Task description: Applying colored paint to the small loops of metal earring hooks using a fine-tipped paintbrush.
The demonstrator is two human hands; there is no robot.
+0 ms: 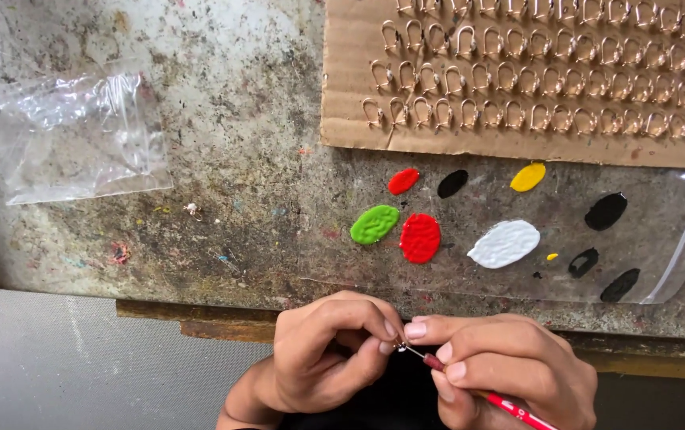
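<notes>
My left hand [322, 358] pinches a tiny metal piece [399, 346] between thumb and forefinger at the bottom centre. My right hand [509, 370] grips a thin red-handled paintbrush [509, 408], and its fine tip touches the small piece. Both hands sit just below the front edge of a stained workbench [231, 159]. Blobs of paint lie on a clear plastic sheet above my hands: green [374, 224], red [420, 237], white [504, 243], yellow [528, 177] and black [606, 210].
A brown cardboard sheet [350, 72] at the top right carries several rows of small metal hooks [529, 80]. A crumpled clear plastic bag [80, 135] lies at the upper left. A small loose metal piece [192, 209] rests on the bench. Grey surface [56, 358] lower left.
</notes>
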